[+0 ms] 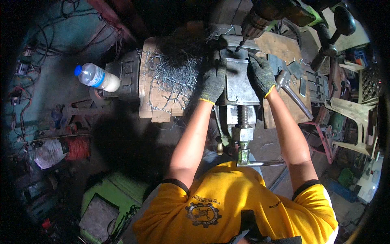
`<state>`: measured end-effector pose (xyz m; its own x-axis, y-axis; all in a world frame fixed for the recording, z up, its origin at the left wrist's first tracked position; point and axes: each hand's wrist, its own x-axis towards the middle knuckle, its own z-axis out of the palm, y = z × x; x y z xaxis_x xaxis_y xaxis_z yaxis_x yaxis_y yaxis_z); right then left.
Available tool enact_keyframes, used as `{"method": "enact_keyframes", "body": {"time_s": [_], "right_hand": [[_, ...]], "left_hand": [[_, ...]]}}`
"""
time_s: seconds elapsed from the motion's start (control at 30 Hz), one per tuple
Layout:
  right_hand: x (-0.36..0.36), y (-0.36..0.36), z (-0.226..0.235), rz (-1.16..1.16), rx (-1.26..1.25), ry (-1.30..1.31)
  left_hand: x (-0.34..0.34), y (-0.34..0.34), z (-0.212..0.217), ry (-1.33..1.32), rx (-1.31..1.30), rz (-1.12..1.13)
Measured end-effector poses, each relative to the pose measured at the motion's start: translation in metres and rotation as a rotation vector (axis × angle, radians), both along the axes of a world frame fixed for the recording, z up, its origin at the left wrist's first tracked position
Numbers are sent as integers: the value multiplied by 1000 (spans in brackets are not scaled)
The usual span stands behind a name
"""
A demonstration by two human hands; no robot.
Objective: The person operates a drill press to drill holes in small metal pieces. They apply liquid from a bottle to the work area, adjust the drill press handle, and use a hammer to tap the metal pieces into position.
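Note:
A drill press vise (242,87) stands in front of me, its screw and handle bar (266,163) pointing toward my body. My left hand (214,82), in a dark knit glove with a yellow cuff, lies along the vise's left side, fingers curled in toward the jaws. On the opposite side my right hand (263,75), gloved alike, bends its fingers in by the jaws. A dark flat piece (235,54) sits at the jaws between both hands; shadow hides what the fingertips grip. Just above it hangs a drill chuck (254,27) with its bit pointing down.
Metal shavings (174,77) cover a wooden board at left, beside a blue-capped plastic bottle (97,77). To the right lie a hammer (293,93) and flat metal plates (277,64). The press's feed handle (344,20) juts out upper right, above a plastic chair (353,122).

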<state>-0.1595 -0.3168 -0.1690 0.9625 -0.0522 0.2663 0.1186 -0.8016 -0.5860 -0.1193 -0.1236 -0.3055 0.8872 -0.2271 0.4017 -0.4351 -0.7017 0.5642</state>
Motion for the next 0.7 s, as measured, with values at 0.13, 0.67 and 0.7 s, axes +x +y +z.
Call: {"method": "enact_keyframes", "body": {"time_s": [0.13,0.67,0.7], "right_hand": [[2,3,-1,52,-173,-45],[17,-22,-45,168,19,-123],[17,-21,-43,169,-23,-145]], "left_hand": [[4,-6,2,86,-22,-16],[2,-8,45,217,-346,-23],[2,-7,47,155,-391,-59]]}}
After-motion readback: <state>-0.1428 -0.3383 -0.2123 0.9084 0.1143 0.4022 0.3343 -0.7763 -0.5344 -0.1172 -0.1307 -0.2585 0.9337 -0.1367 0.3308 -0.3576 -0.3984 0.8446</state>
